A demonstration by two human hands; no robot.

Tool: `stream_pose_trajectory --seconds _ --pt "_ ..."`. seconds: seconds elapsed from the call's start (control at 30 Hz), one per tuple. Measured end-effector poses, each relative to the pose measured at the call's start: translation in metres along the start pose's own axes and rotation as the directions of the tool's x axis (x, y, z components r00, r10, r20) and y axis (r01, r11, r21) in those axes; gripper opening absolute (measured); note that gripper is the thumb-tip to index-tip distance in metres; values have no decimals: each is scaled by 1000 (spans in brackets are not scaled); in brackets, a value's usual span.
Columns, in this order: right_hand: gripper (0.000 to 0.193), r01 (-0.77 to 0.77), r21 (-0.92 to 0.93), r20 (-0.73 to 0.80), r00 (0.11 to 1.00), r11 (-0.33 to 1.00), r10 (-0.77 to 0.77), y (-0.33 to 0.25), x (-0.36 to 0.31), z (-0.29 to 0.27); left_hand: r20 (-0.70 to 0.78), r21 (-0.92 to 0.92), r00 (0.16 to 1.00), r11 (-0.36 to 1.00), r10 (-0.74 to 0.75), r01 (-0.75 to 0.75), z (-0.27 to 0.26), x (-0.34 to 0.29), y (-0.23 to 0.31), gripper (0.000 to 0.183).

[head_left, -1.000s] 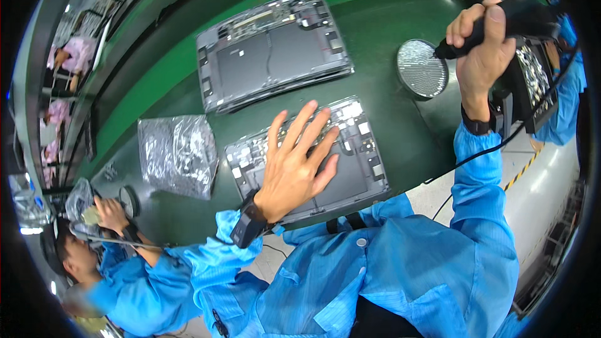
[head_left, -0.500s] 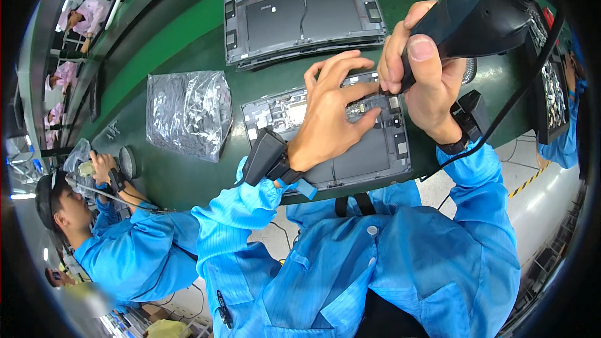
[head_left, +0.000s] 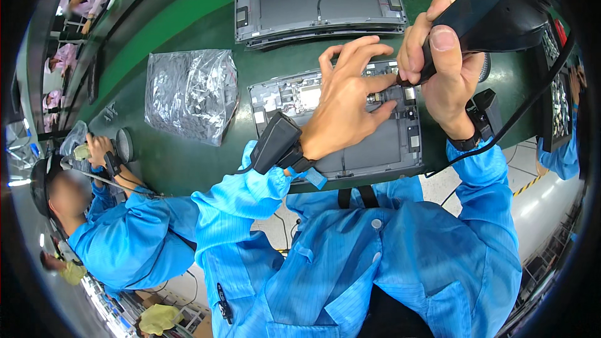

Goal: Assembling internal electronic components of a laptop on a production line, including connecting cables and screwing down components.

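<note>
An opened laptop base point(head_left: 375, 150) lies on the green table in front of me, with its circuit board and dark flat interior showing. My left hand point(head_left: 343, 105) rests over it with fingers spread, its index fingertip beside the tool's tip. In my right hand point(head_left: 447, 78) is a black electric screwdriver point(head_left: 494, 19), gripped around its narrow end. Its tip points down at the upper right part of the laptop base. My fingers hide the exact spot where it meets the board.
Beyond it is a stack of similar laptop bases point(head_left: 319, 3). A clear plastic bag point(head_left: 191, 95) lies on the left. A black cable point(head_left: 526, 91) loops past my right forearm. A tray of small parts point(head_left: 554, 100) stands at the right. A co-worker point(head_left: 134, 238) sits at the left.
The whole view has shifted slightly, so the table things appear a little higher and mostly farther right. Both hands keep nearly the same place over the laptop base.
</note>
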State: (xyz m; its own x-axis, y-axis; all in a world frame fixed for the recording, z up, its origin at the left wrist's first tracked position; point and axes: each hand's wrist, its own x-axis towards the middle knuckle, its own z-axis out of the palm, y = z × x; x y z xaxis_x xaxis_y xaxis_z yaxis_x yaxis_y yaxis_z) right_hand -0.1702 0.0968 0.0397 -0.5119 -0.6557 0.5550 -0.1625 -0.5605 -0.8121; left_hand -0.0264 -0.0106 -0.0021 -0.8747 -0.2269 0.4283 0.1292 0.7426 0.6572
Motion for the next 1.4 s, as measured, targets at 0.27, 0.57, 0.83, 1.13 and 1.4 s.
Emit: stream_pose_trajectory --seconds 0.27,0.57,0.83,1.13,1.4 --pt "30 -33 -43 -37 999 998 32 -3 -4 8 -58 90 998 996 5 1 -2 -6 0 40" --pt "24 -6 -48 21 1000 999 7 -3 -3 7 -75 57 997 998 -5 9 1 -6 -3 38" --pt "16 -21 120 -88 996 993 32 -3 -4 16 -71 52 997 999 -8 11 0 -8 -2 39" --pt "17 79 97 -79 994 992 -71 -14 8 14 -169 56 986 998 -9 19 -1 -8 3 47" --pt "32 16 -523 -219 964 852 -153 -20 67 -84 -302 305 943 923 -138 233 -28 -4 -8 29"
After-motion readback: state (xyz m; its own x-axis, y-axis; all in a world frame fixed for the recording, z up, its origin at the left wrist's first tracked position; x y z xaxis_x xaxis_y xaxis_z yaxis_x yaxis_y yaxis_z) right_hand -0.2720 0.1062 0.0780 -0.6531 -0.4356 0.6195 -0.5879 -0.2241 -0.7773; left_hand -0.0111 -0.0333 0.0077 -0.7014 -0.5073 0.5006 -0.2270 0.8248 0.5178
